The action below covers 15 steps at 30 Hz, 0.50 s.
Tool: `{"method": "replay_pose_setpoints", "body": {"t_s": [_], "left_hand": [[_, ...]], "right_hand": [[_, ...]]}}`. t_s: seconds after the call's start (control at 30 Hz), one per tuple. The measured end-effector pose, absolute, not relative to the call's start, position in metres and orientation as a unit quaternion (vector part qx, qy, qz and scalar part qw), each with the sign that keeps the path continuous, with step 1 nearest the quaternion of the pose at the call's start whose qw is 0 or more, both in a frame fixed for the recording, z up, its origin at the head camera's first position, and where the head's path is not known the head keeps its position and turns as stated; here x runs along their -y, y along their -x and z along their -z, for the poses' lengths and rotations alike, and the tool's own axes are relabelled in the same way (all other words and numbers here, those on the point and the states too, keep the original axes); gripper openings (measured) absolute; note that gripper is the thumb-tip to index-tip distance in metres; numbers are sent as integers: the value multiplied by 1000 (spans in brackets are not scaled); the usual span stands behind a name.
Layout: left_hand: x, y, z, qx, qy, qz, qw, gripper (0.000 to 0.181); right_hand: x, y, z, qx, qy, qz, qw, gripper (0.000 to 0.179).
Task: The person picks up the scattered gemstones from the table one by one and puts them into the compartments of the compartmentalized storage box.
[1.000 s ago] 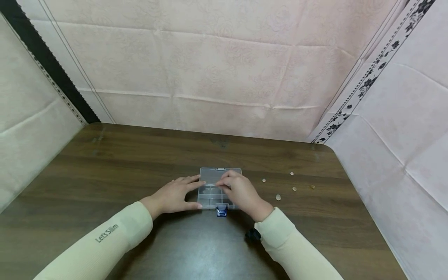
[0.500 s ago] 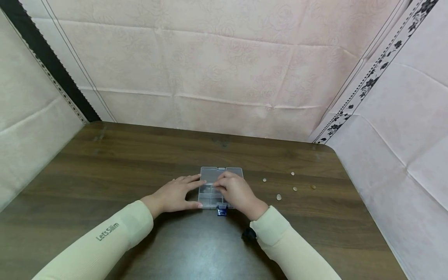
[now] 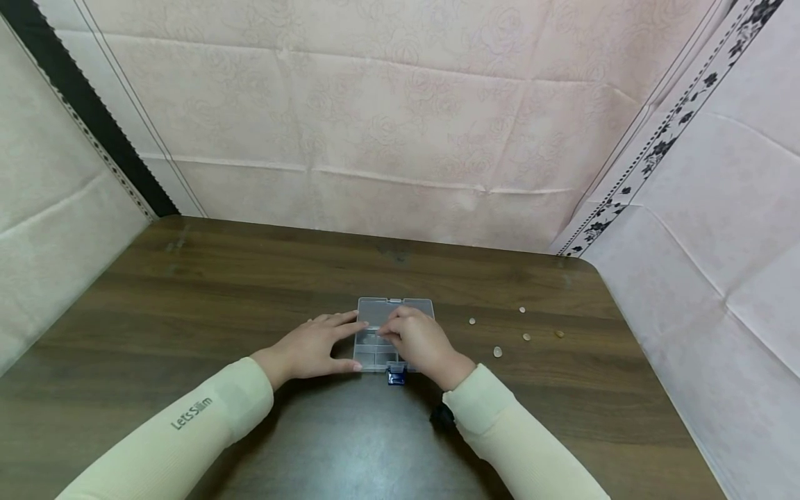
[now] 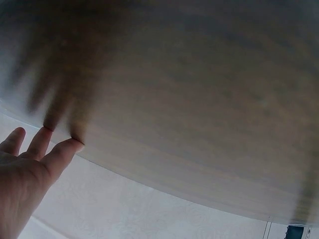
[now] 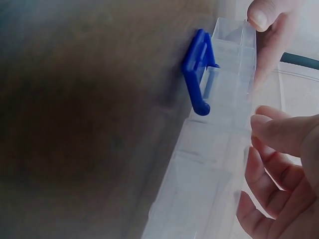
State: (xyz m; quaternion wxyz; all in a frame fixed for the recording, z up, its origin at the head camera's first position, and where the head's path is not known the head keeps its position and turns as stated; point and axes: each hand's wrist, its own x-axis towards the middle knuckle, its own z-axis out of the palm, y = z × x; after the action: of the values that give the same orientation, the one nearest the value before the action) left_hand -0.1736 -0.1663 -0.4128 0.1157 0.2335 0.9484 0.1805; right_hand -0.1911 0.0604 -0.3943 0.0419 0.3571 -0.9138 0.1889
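Observation:
A clear plastic compartment box (image 3: pixel 377 359) lies on the table, small dividers in its front part and a plain lid-like panel (image 3: pixel 373 310) behind. Its blue latch (image 5: pixel 198 72) swings out from the front side. With straight, spread fingers, my left hand (image 3: pixel 317 348) rests at the box's left side, the thumb at the front corner. Over the compartments, my right hand (image 3: pixel 420 344) brings thumb and index finger together, the other fingers curled. I cannot tell whether something small is pinched there. In the left wrist view only the fingers and palm of the left hand (image 4: pixel 37 164) show.
Several small pale, roundish pieces (image 3: pixel 497 352) lie scattered on the wooden table (image 3: pixel 262 264) right of the box. One yellowish piece (image 3: pixel 559 334) is farthest right. A pale cloth (image 3: pixel 375 125) hangs behind the table, with more cloth at both sides.
My right hand has shifted slightly left over the compartments, its fingertips now nearer the box's middle. The left hand holds its place at the box's side.

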Motion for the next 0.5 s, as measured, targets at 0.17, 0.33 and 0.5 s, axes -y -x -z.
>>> {"method": "replay_pose_setpoints", "body": {"t_s": [0.17,0.33,0.5], "left_hand": [[166,173,412,-947,-238,-182,114,76],[167,173,412,-947,-242,-181,111,76],[167,173,413,-948,-242,-177,109,76]], "right_hand": [[-61,192,397,913,-361,-183,47,13],[-62,193,399,912,-365,-177,53,14],[-62,192,399,915,-363,-166,50,17]]}}
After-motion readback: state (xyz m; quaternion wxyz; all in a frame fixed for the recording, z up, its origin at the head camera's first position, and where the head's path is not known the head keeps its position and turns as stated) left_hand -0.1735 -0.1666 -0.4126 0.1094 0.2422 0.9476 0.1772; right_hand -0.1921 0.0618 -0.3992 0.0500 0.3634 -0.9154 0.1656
